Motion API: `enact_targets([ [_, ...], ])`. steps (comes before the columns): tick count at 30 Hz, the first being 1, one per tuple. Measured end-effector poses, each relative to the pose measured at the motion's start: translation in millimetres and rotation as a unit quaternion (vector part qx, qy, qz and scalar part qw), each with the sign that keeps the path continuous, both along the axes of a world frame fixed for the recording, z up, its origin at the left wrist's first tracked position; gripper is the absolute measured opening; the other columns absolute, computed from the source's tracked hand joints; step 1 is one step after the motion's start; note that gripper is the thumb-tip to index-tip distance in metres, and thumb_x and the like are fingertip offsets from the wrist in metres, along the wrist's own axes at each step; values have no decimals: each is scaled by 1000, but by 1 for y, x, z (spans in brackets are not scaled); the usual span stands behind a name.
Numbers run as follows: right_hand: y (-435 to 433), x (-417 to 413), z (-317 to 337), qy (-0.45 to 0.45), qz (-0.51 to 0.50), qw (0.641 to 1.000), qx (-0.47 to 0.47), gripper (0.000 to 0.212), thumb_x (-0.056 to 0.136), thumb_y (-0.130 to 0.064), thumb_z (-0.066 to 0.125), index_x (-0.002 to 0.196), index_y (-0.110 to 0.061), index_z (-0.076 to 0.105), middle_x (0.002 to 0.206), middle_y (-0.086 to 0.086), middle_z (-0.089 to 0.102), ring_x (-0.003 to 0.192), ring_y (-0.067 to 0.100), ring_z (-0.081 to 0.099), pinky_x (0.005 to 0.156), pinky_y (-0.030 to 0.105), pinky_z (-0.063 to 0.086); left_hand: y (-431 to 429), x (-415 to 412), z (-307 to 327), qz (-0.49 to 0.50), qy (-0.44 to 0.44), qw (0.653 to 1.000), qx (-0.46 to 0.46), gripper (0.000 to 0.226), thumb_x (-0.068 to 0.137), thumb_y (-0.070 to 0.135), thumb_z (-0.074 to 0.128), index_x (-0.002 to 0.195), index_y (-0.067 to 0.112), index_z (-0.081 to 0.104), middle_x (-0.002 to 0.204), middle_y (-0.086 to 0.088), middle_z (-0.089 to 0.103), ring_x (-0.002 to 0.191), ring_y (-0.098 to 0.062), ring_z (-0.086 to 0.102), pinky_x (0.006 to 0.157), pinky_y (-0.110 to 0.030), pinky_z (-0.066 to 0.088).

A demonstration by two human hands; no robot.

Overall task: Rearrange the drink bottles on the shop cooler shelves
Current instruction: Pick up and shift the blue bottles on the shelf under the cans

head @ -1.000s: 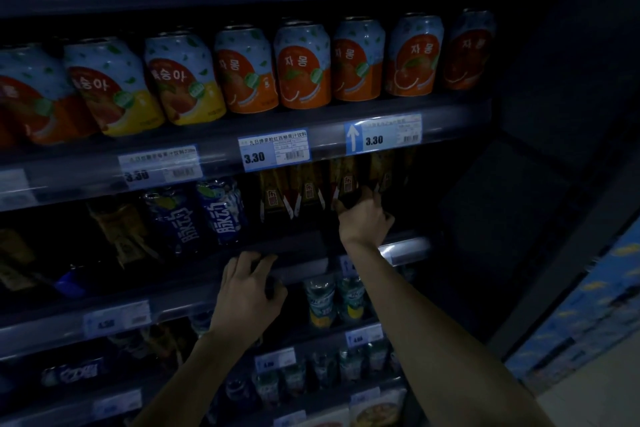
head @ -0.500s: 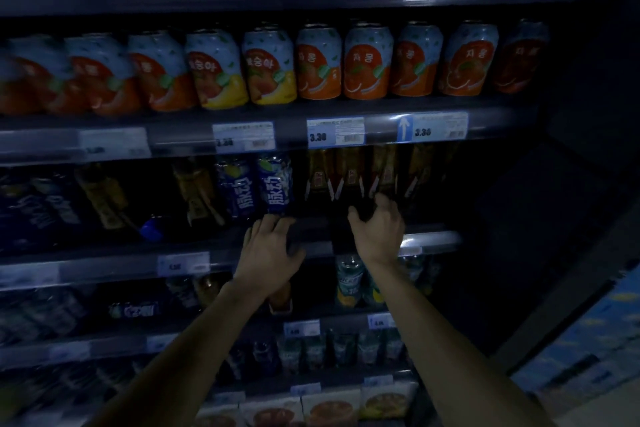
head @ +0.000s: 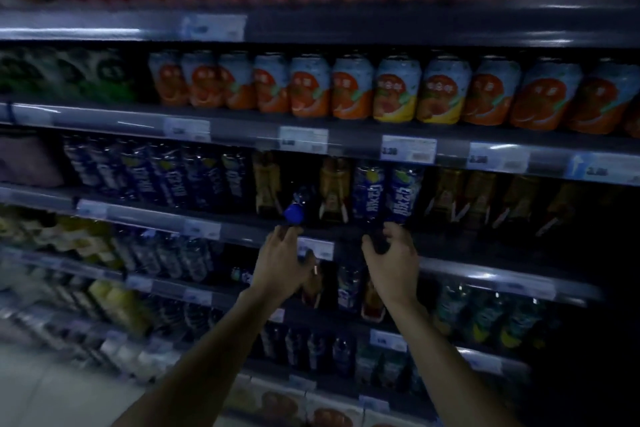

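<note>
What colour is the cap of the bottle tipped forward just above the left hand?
The bottle cap is blue, clearest in the head view.

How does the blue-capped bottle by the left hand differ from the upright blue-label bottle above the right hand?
The blue-capped bottle lies tipped, cap pointing out toward the camera; the blue-label bottle stands upright. The tipped one's label is hidden; the upright one shows white lettering. Both sit on the same shelf.
</note>
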State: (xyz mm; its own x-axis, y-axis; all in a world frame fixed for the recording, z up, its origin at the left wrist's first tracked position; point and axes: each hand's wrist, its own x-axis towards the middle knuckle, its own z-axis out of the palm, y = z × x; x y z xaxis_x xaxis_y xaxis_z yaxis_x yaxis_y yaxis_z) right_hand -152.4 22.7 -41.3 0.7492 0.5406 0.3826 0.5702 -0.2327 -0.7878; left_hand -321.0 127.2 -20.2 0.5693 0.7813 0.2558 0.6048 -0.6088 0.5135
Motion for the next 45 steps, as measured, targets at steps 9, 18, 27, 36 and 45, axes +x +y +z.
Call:
enact_targets([
  [9, 78, -88, 5, 12, 30, 999, -12, 50, 88, -37, 64, 130, -12, 52, 125, 3, 59, 113, 20, 56, 89, 31, 48, 78, -91, 2, 27, 22, 999, 12, 46, 89, 31, 55, 131, 12, 45, 130, -10, 45, 116, -29, 43, 91, -42, 44],
  [18, 134, -125, -2, 17, -13, 1000, -10, 48, 89, -36, 63, 131, -16, 51, 127, 0, 56, 115, 18, 55, 90, 28, 47, 146, -98, -23, -48, 95, 993, 55, 67, 87, 37, 55, 144, 11, 30, 143, -8, 35, 135, -29, 26, 111, -41, 27],
  [27, 145, -117, -10, -21, -74, 997, -23, 46, 85, -33, 68, 124, -13, 54, 121, 4, 54, 112, 24, 53, 89, 34, 47, 156, -83, -50, -97, 121, 983, 99, 71, 86, 45, 47, 147, 19, 23, 148, -5, 26, 140, -27, 17, 116, -44, 13],
  [36, 157, -116, -15, -12, -114, 993, -36, 57, 85, -33, 69, 132, -10, 47, 127, 10, 51, 110, 29, 55, 87, 38, 50, 166, -81, -50, -112, 115, 977, 142, 66, 85, 40, 54, 142, 12, 38, 137, -9, 38, 131, -31, 32, 113, -41, 27],
  [45, 188, -115, -15, 25, -158, 987, -13, 46, 81, -21, 75, 120, -11, 53, 136, 15, 44, 110, 35, 56, 86, 42, 54, 168, -85, -50, -124, 102, 974, 163, 61, 80, 29, 59, 135, 8, 47, 130, -14, 46, 123, -37, 42, 107, -48, 35],
])
